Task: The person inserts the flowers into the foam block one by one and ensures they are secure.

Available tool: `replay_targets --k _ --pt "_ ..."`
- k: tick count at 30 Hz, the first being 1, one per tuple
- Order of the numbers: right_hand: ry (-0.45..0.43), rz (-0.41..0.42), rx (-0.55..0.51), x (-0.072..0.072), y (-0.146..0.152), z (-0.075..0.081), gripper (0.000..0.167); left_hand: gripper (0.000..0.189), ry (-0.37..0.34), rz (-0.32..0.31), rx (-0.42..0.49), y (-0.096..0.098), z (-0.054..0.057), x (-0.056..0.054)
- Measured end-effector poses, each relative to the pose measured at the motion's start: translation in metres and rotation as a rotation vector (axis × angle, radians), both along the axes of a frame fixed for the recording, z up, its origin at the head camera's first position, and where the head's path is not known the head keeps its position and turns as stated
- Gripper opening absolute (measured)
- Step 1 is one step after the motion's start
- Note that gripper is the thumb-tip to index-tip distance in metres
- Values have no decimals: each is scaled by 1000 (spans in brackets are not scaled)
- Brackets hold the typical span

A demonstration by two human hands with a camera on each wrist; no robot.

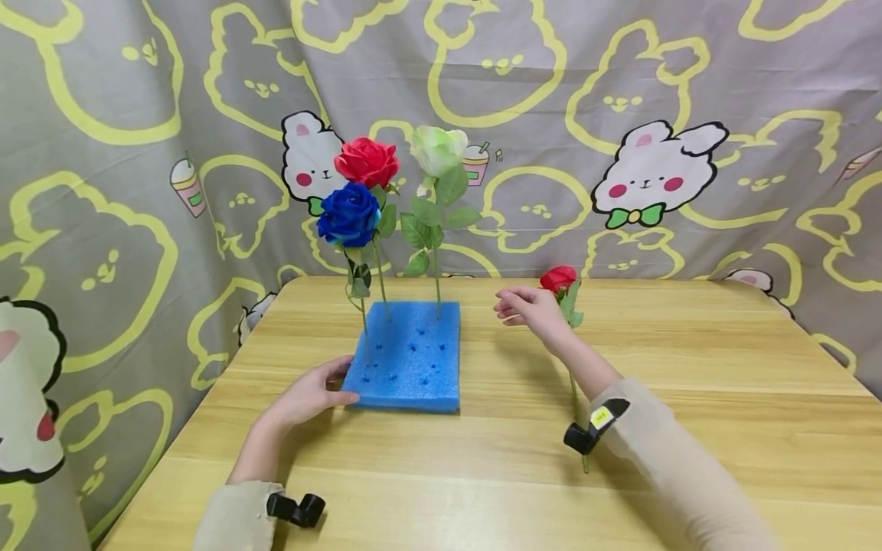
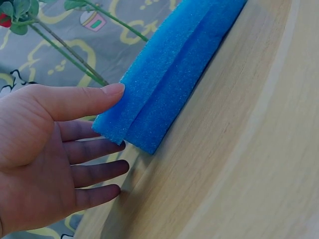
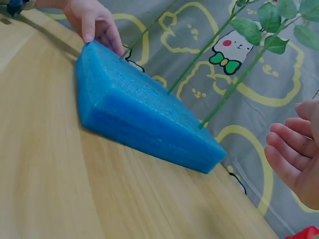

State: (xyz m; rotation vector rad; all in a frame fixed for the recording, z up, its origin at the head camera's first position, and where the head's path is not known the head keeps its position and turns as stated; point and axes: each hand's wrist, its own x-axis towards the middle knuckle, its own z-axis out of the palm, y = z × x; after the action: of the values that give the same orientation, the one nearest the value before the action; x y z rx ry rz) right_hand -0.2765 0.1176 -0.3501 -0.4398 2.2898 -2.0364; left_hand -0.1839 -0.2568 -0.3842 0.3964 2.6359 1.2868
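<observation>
A blue foam block lies on the table, with a blue rose, a red rose and a pale green-white rose standing upright in it. At its front left corner, my left hand pinches the foam between thumb and index finger; the other fingers extend past the corner. My right hand hovers to the right of the block, fingers loosely bent and holding nothing. Under and beside the right forearm lies another red rose, its stem partly hidden by the arm.
Several small holes dot the foam's top. The wooden table extends to both sides and toward me. Behind its far edge hangs a grey curtain with cartoon prints. Both sleeves carry a black wrist camera.
</observation>
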Motion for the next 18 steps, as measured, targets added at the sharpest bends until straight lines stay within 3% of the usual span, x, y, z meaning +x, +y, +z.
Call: replay_targets --k 11,18 --pt "59 12 154 30 37 1 41 74 2 4 -10 -3 0 -3" --pt "22 -5 192 45 59 -1 42 74 -8 2 -9 -3 -2 -3"
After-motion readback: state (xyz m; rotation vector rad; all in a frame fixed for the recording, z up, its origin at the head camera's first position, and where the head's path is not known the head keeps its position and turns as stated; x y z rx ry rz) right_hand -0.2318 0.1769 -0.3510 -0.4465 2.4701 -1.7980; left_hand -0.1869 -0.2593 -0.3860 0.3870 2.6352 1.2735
